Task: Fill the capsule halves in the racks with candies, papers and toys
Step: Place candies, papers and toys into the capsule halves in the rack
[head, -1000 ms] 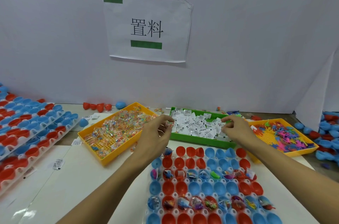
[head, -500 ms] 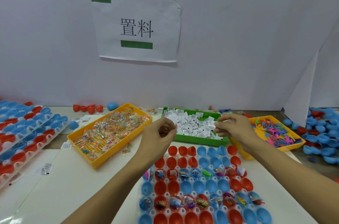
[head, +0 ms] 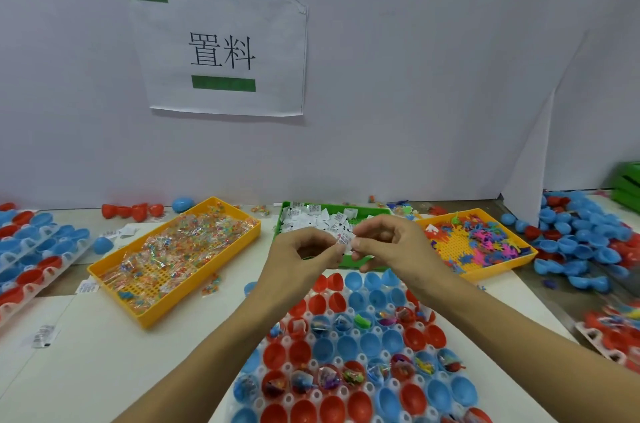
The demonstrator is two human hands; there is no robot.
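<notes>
A clear rack [head: 349, 346] of red and blue capsule halves lies in front of me; two of its rows hold candies, papers and toys, the others are bare. My left hand [head: 304, 254] and my right hand [head: 391, 242] meet above the rack's far edge and both pinch small white folded papers [head: 344, 239] between their fingertips. Behind them stands the green tray of papers [head: 311, 214], partly hidden by my hands. A yellow tray of wrapped candies [head: 173, 256] lies to the left. A yellow tray of small plastic toys [head: 485, 242] lies to the right.
Racks of red and blue halves [head: 31, 256] are stacked at the left edge. A heap of loose halves [head: 581, 242] lies at the right, with another filled rack [head: 616, 332] at the right edge. Stray papers [head: 43, 336] dot the white table. A white partition with a sign [head: 221, 48] closes the back.
My hands have come together over the rack's far edge; before, they were apart over the green tray. The view has shifted to the right.
</notes>
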